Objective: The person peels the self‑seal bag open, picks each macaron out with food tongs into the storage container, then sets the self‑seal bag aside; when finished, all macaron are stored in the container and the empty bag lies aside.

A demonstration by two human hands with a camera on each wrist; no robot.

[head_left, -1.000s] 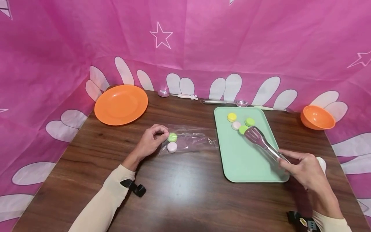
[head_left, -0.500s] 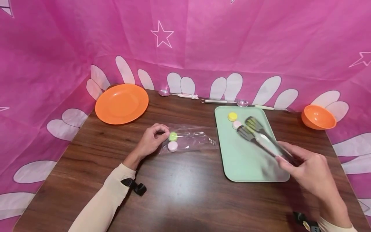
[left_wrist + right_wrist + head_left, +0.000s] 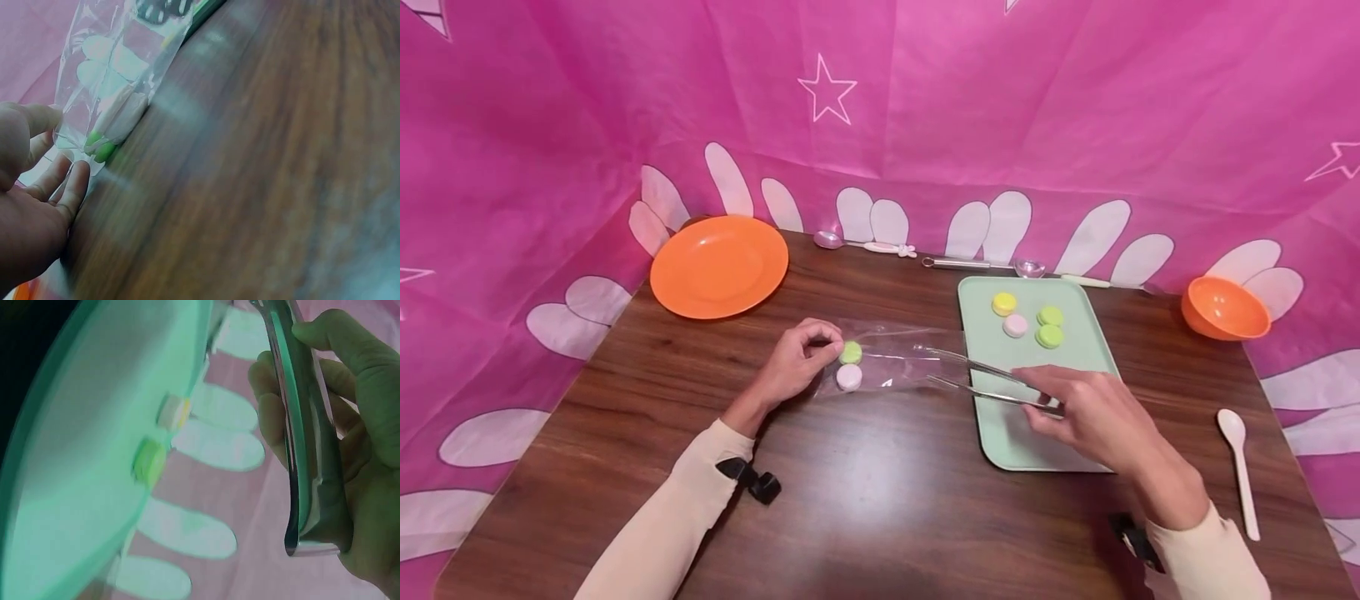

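Observation:
My left hand [image 3: 793,362] pinches the closed-looking left end of a clear plastic bag [image 3: 891,367] lying on the table. Inside that end are a green macaron [image 3: 851,352] and a pale pink macaron [image 3: 849,377]. In my right hand [image 3: 1097,412] are metal serving tongs [image 3: 992,394], gripped near their bend. Their arms stand spread with nothing between the tips, which overlap the bag's right end. On the mint-green tray [image 3: 1011,442] under the tongs lie a yellow macaron [image 3: 1004,303], a pink macaron [image 3: 1015,325] and two green macarons [image 3: 1049,336].
An orange plate [image 3: 720,267] stands at the back left, an orange bowl [image 3: 1225,308] at the back right. Along the pink cloth lie a spoon [image 3: 829,240], a ladle [image 3: 1028,267] and a light-handled utensil [image 3: 1082,280]. A white spoon [image 3: 1240,467] lies at the right.
My right hand has swung the tongs left, off the macarons to the bag's right end. The nearer green macaron sits slightly farther right. The left hand has stayed put.

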